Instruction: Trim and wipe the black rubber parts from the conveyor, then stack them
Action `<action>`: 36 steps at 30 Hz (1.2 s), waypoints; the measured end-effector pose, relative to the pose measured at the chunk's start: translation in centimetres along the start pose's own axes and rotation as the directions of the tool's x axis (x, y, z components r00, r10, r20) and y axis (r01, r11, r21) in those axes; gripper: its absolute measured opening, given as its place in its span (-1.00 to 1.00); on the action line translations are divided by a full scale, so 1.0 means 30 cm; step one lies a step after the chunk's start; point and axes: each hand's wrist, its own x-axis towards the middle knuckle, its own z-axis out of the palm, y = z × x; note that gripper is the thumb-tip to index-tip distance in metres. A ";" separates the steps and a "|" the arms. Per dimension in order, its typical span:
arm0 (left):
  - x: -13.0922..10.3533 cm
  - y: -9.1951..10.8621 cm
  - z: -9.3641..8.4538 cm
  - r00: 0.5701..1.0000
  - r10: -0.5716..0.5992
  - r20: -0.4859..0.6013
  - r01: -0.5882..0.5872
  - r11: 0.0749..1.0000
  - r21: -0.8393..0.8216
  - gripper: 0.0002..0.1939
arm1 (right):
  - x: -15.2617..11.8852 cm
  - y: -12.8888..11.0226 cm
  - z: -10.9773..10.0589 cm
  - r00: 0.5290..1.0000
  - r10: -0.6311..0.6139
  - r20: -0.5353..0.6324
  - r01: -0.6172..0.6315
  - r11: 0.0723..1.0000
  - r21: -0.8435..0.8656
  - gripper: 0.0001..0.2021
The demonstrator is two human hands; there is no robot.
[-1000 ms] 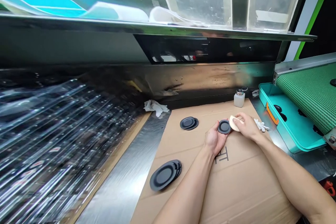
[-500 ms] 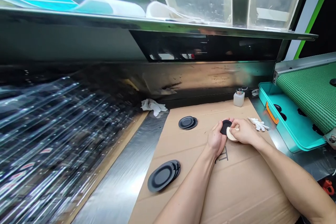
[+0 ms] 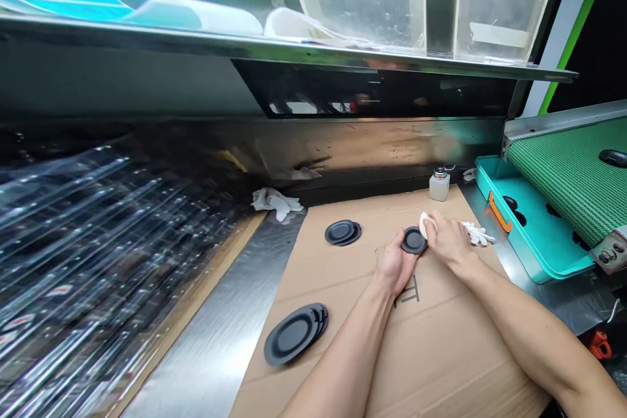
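Nearest, both bare forearms run in from the lower edge, the right elbow close to the frame's corner, over a tan corrugated cardboard sheet (image 3: 441, 353) on a brushed-metal surface (image 3: 235, 313); the lower edge cuts off both. Left of the forearms lies a fanned stack of dark grey oval discs (image 3: 292, 336); how many is hard to count. Beyond it, the left hand (image 3: 396, 261) has its grip closed on a small dark grey round disc (image 3: 414, 241), held above the cardboard, thumb at its rim, the supporting fingers mostly hidden underneath. The right hand (image 3: 448, 238) has its grip pinched on a cream-coloured round pad (image 3: 424, 225) at the disc's right edge; its fingertips are partly covered, and whether pad and disc touch cannot be told. Farther off lie smaller dark grey discs (image 3: 339, 232), overlapping, and a white fabric glove (image 3: 479, 234) partly behind the right hand. A translucent white square bottle (image 3: 439, 187) stands at the cardboard's far edge.
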 end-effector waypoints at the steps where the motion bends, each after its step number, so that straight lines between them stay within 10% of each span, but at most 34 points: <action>1: 0.000 0.006 -0.001 1.000 -0.015 -0.011 0.015 1.000 -0.008 -0.61 | 0.009 0.015 -0.002 0.999 0.040 -0.030 -0.041 0.999 -0.008 -0.70; 9: -0.001 0.079 -0.024 0.999 -0.013 -0.042 0.010 0.997 -0.079 -0.63 | 0.040 0.116 -0.077 0.991 -0.090 -0.096 0.091 0.996 0.011 -0.57; 13: -0.010 0.086 -0.023 0.999 0.034 -0.042 -0.036 0.999 -0.037 -0.67 | 0.076 0.189 -0.132 0.967 0.079 -0.241 -0.075 0.997 0.023 -0.53; 19: -0.013 0.077 -0.008 0.999 -0.033 -0.011 0.033 0.999 -0.038 -0.56 | 0.078 0.260 -0.164 0.982 0.170 0.083 -0.154 0.973 -0.174 -0.74; 22: -0.017 0.084 -0.003 0.995 -0.091 0.031 0.093 0.994 -0.065 -0.62 | 0.072 0.237 -0.138 0.987 -0.037 0.159 0.056 0.991 -0.119 -0.81; 26: -0.017 0.087 -0.005 0.985 -0.165 0.056 0.169 0.983 -0.072 -0.58 | 0.053 0.148 -0.090 0.962 -0.265 -0.061 0.270 0.958 0.095 -0.82; 36: -0.025 0.046 0.001 0.983 -0.136 0.125 0.148 0.985 -0.085 -0.56 | -0.055 -0.059 0.044 0.902 -0.411 -0.132 0.421 0.905 0.064 -0.79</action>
